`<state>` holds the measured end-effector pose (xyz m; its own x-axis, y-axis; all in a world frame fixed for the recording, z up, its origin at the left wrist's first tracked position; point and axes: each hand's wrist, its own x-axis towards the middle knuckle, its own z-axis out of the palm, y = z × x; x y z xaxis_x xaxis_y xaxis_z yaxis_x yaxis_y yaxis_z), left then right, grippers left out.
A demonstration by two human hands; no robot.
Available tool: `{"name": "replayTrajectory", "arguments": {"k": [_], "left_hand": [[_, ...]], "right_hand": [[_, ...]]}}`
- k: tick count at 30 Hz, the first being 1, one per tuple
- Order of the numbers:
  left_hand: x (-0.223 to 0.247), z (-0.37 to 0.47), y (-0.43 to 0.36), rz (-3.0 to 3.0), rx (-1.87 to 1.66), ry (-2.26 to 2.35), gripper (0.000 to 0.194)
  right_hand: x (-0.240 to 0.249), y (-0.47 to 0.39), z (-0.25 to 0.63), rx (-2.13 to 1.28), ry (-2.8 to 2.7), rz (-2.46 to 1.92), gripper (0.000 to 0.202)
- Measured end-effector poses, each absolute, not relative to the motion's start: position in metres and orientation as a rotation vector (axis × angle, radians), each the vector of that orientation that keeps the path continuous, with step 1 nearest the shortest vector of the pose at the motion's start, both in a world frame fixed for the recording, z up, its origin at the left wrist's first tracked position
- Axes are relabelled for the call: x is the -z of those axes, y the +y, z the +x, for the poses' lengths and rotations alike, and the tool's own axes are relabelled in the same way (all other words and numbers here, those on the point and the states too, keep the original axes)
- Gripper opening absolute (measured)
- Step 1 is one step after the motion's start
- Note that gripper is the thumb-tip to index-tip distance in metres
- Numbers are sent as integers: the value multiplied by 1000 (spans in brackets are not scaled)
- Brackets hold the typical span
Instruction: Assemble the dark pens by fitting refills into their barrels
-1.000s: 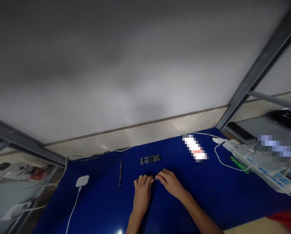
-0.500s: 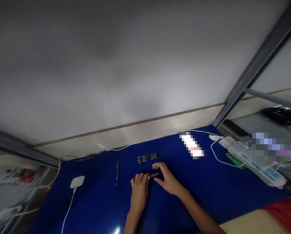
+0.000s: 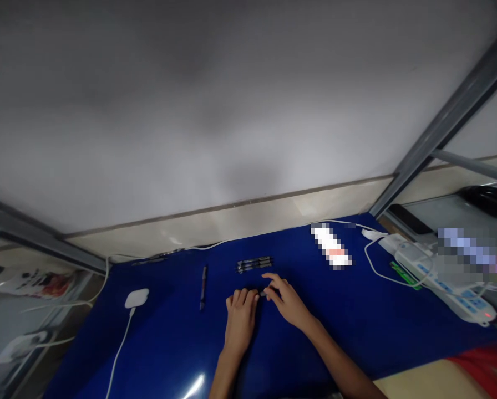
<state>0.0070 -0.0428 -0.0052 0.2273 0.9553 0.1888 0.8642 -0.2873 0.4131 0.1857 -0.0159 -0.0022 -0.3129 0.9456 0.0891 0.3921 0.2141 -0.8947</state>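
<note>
My left hand (image 3: 241, 315) is closed over one end of a dark pen (image 3: 263, 293), low on the blue tabletop (image 3: 169, 343). Only a short stretch of that pen shows between my hands. At its other end, the thumb and bent fingers of my right hand (image 3: 289, 302) close on it, with the index finger stretched above. Just beyond my hands, several dark pens (image 3: 254, 264) lie side by side. Another pen (image 3: 203, 287) lies alone to the left, pointing away from me.
A white case (image 3: 136, 298) on a cable lies at left. Thin dark items (image 3: 157, 258) rest by the wall. To the right are a blurred-out bright object (image 3: 330, 246), a green item (image 3: 404, 275) and a white power strip (image 3: 452, 288) with cables. Metal posts (image 3: 431, 124) flank the table.
My right hand's thumb and fingers have come in around the pen's end, so less of it shows. The left hand keeps its grip. The whole view has shifted slightly.
</note>
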Motion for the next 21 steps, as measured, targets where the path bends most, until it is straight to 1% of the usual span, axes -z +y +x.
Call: {"name": "replayTrajectory", "arguments": {"k": [2,5,7,10,12,21], "left_hand": [[3,7,-43,2264,-613,1730,29],[1,8,-44,2237,-640,1734,27],[0,8,-44,2230,-643,1720,26],[-1,8,-44,2229,-647,1723,25],[-2,8,-44,2210,-665,1746,23],[-1,4,-41,1998,-793,1746,27]], "right_hand": [[2,-15,187,-1069,-1818,-1214,36],[1,-16,188,-1047,-1827,-1150,48],[1,-16,187,-1054,-1843,-1157,51],[3,-15,186,-1088,-1804,-1196,40],[3,-14,186,-1120,-1744,-1184,36],[-3,-6,198,-1254,-1311,-1204,35]]}}
